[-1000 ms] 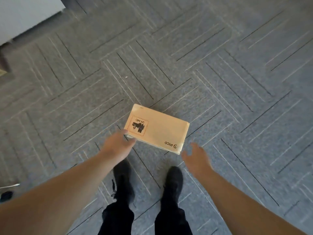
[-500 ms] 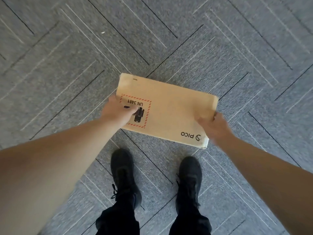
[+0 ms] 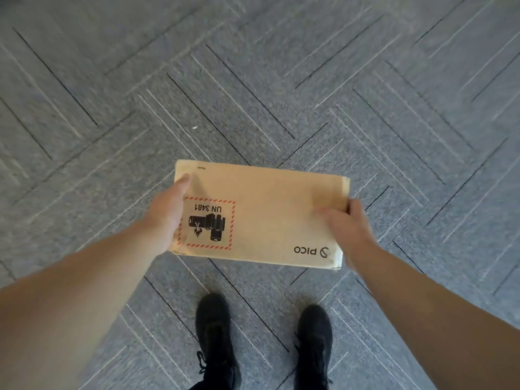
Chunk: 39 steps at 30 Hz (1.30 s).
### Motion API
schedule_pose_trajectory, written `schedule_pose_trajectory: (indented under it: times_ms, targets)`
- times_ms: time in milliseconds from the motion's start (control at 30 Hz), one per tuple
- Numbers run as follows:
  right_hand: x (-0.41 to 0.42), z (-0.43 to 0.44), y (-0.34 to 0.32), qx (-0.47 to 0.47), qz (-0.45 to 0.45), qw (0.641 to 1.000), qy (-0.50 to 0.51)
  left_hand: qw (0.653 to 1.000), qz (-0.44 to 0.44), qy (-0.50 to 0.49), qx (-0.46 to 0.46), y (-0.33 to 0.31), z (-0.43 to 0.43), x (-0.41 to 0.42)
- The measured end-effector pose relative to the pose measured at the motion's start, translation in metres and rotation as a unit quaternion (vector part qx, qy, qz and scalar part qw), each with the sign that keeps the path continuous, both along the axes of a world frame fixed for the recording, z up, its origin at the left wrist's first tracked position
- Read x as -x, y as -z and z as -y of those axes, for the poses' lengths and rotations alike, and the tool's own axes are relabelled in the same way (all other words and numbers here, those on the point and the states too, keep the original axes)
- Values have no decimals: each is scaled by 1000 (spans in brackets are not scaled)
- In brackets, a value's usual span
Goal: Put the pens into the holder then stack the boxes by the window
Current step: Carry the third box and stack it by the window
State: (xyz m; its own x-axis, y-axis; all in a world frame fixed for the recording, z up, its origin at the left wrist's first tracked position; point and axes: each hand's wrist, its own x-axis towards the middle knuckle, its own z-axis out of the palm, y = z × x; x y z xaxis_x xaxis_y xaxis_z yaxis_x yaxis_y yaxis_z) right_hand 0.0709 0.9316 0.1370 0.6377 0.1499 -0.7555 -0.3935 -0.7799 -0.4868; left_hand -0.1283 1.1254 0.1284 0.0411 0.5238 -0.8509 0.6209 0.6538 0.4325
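Observation:
A flat tan cardboard box (image 3: 270, 218) with a red-bordered "UN 3481" label and a "PICO" logo is held above the grey carpet, in front of my feet. My left hand (image 3: 168, 212) grips its left edge, thumb on the top face by the label. My right hand (image 3: 347, 223) grips its right edge, thumb lying on top and fingers wrapped round the side. No pens, holder or window are in view.
Grey carpet tiles (image 3: 281, 80) with diagonal line patterns cover the whole floor. My two black shoes (image 3: 216, 339) stand directly below the box. A small white speck (image 3: 194, 127) lies on the carpet beyond the box.
My right hand, free a second ago, has taken the box's right edge. Both hands now hold the box higher and closer to the camera. The view has tilted down to bare carpet.

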Motion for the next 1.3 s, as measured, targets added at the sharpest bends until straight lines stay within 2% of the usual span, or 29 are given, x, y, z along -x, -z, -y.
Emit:
schedule_pose_trajectory:
  times_ms: [100,200,400,500,633,733,800,900,1000,1133,1300]
  targets:
    - [-1,-51,-79,-47,45,998,-20,998,16,-58,-35,-79,-38,10]
    - [10,-97,-182,-105,90,988,-64,990,41,-117,-63,-191,-59,34]
    - [71,-141,-388,-213,165,943,-195,964,70,-216,-138,-396,-40,130]
    - [108,-137,-448,-297,111,911,-264,938,72,-296,-167,-454,-4,183]
    - [151,-118,-488,-358,53,862,-356,888,37,-409,-207,-502,70,231]
    - [179,-100,-505,-376,17,831,-409,843,-11,-480,-243,-524,139,252]
    - [197,-82,-514,-379,-7,804,-458,800,-35,-540,-258,-536,193,261]
    - [231,-37,-528,-371,-28,773,-514,723,-26,-646,-243,-546,280,278]
    - [275,15,-540,-351,-39,754,-554,681,-29,-692,-237,-548,373,305]
    - [358,104,-548,-327,-42,705,-628,599,-27,-768,-226,-558,517,341]
    - [496,241,-557,-306,-78,622,-717,481,-5,-843,-239,-558,705,401]
